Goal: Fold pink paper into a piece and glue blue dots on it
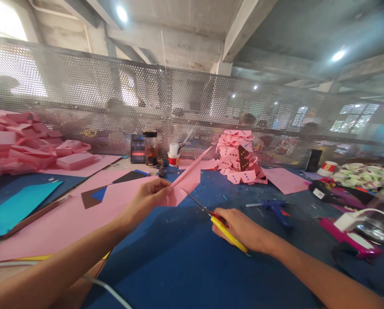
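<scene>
Hands [155, 192] hold thin, creased pink paper [187, 180] and slim metal-bladed scissors [228, 233].

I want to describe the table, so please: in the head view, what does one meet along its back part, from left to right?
Heap of pink paper pieces, jar with black lid, red-and-white cup, pile of dotted pink pieces, upright black object, heap of pale pieces.

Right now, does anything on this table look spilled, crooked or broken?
Nothing looks spilled or broken. The dotted pile looks ragged, pieces jutting at odd angles, and the blue glue gun lies on its side.
</scene>
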